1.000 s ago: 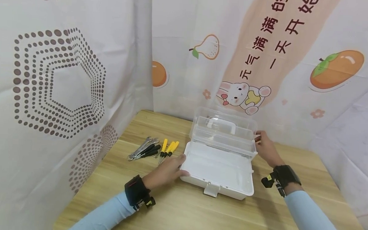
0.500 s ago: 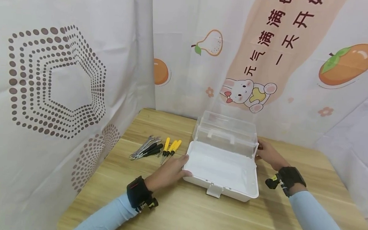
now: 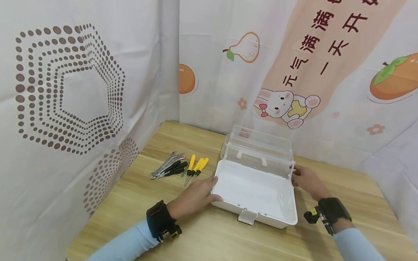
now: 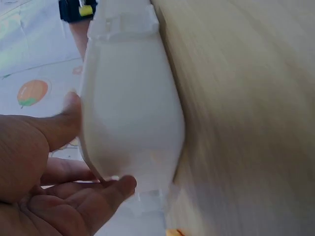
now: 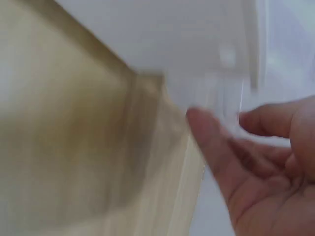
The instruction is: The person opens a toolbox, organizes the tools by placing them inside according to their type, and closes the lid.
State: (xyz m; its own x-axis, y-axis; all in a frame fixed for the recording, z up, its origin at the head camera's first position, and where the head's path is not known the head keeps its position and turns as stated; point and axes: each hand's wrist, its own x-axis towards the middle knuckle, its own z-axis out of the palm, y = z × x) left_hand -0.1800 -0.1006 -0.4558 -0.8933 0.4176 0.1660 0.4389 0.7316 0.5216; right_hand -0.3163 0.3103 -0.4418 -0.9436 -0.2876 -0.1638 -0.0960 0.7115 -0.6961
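Box (image 3: 255, 193) sits between left hand (image 3: 195, 195), gripping it, and right hand (image 3: 309, 181), whose hold is unclear.

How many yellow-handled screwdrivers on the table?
3, grouped between the black-handled tools and the white box: left screwdriver, middle screwdriver, right screwdriver. Any lying underneath would be hidden.

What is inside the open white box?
Inside the white box, only its bare white floor is visible. The near wall covers the strip of floor right behind it.
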